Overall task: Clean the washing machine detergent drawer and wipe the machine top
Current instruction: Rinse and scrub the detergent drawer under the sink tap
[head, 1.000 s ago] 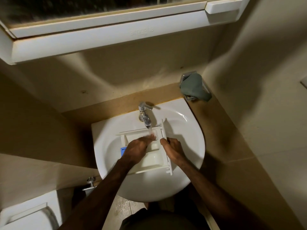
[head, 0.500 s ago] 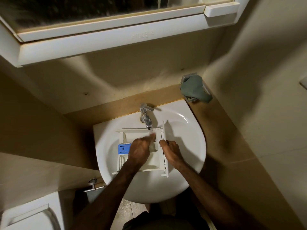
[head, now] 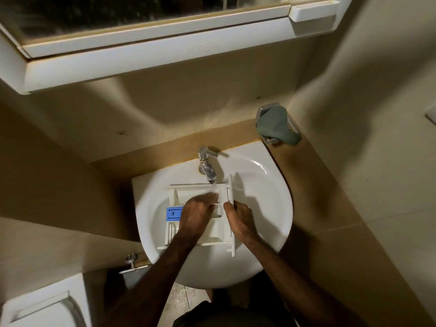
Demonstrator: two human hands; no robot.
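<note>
White plastic detergent drawer [head: 213, 234] sits inside the white ceramic sink [head: 266, 208], right under the single chrome tap [head: 207, 167], with its front panel [head: 231, 208] on the right side. One blue insert [head: 174, 213] is clipped in at the drawer's left end. I can make out a few compartments, but what's in them is hidden by the hands. Right hand [head: 239, 219] grips the front panel, thumb curled on the inner side. Left hand [head: 197, 214] is down inside the drawer, fingers reaching toward the tap end; they're blurred, so I can't tell if it's holding anything.

There's raised lettering on the white cabinet [head: 146, 57] above, but it's upside down and too faint to read. One green cloth [head: 276, 125] is draped over a metal holder in the back right corner. One small valve [head: 132, 263] pokes out lower left, next to the toilet cistern [head: 42, 305].
</note>
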